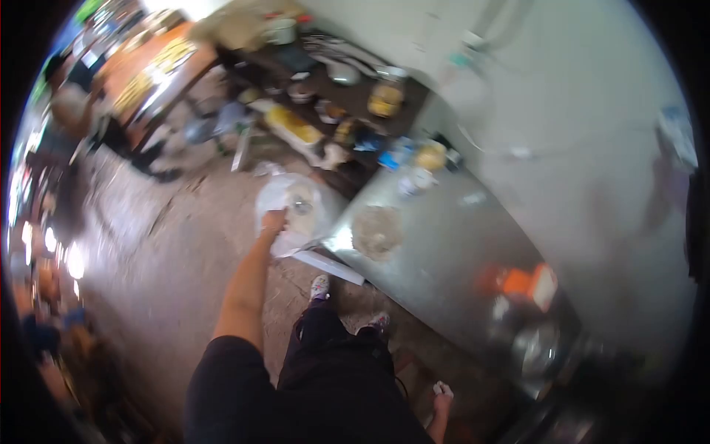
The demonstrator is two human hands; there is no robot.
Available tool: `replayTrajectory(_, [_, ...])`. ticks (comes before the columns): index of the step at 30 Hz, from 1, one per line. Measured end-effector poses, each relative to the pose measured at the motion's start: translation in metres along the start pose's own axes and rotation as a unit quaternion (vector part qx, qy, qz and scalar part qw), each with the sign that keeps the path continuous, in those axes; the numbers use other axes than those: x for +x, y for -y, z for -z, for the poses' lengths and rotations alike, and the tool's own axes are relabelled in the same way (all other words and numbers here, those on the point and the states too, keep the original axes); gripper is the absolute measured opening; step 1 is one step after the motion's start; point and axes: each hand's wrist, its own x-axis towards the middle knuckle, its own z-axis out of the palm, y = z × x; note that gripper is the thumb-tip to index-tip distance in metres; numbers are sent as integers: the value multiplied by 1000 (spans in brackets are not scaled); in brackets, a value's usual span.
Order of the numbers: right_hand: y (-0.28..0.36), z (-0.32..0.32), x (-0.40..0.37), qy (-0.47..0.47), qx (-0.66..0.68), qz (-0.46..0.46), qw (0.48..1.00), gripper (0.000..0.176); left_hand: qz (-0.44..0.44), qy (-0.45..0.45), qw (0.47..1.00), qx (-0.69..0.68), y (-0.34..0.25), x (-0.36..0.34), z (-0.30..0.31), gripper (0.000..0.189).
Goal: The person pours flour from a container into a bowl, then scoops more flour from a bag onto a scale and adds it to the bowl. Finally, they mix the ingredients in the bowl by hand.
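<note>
My left hand point(274, 221) reaches to a white plastic bag or lined container point(264, 201) standing on the floor. Its fingers are closed at the bag's near side, but what they hold is too blurred to name. Inside the bag lies a pale mass with a clear or metallic round item point(301, 205) on it. My right hand point(442, 389) hangs low beside my body, away from the metal table point(444, 244); its fingers are curled and look whitish, and nothing shows in them. A pale powdery patch point(377, 233) lies on the metal tabletop near the bag.
Jars, a bottle and bags crowd a dark table point(296, 55). The metal table bears an orange item point(518, 281) and a shiny bowl point(535, 348). A white bar point(329, 267) lies by its edge. A person point(70, 107) is at the upper left, near an orange table point(118, 63).
</note>
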Motion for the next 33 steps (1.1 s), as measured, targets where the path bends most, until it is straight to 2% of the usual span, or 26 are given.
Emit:
replayTrajectory(1, [5,1,-23,-4,2,-26,1000,17,-135,-27,989,59,62,67,-24,45])
replayTrajectory(2, [8,-5,-43,-19,34,-44,998,16,-152,-55,987,-18,64,79,-37,38])
replayTrajectory(3, [-5,-6,-55,-41,71,-57,995,15,-114,-9,981,-154,-13,9,-31,31])
replayTrajectory(4, [-32,-10,-59,-53,61,-41,996,15,-130,43,969,-204,-49,-18,-39,30])
replayTrajectory(5, [-66,-14,-57,-61,48,-25,997,16,-145,63,970,-184,-85,-44,-53,33])
replayTrajectory(6, [-91,-21,-55,-85,68,-59,992,16,-178,75,962,-194,-148,-113,-67,32])
replayTrajectory(8, [-127,-37,-53,-95,97,-120,983,18,-199,176,941,-208,-176,-146,-126,31])
replayTrajectory(9, [-149,-46,-48,-89,143,-155,973,19,-208,255,922,-203,-194,-171,-153,29])
replayTrajectory(11, [-201,-47,-30,-65,217,-205,952,20,-258,328,901,-121,-232,-234,-215,30])
replayTrajectory(13, [-237,-51,-15,-80,285,-196,935,27,-246,417,866,-128,-280,-305,-270,32])
replayTrajectory(14, [-252,-55,-4,-86,321,-192,923,31,-256,442,853,-111,-300,-329,-301,36])
replayTrajectory(17, [-304,-57,20,-16,428,-218,877,41,-280,451,846,-45,-351,-384,-398,41])
replayTrajectory(20, [-323,-48,22,-28,509,-270,817,42,-245,483,840,-44,-389,-413,-488,45])
replayTrajectory(23, [-336,-39,16,-58,564,-302,766,43,-166,510,840,-79,-411,-414,-559,46])
replayTrajectory(26, [-332,-25,-6,-87,540,-272,792,45,-85,506,847,-136,-427,-413,-592,47])
replayTrajectory(29, [-316,-11,-24,-116,448,-288,838,45,-48,540,829,-137,-438,-413,-601,49])
replayTrajectory(32, [-362,-35,-41,-97,679,-240,687,40,-42,557,818,-138,-435,-397,-614,43])
replayTrajectory(33, [-355,-42,-50,-120,658,-254,699,40,-44,563,814,-134,-433,-394,-616,41])
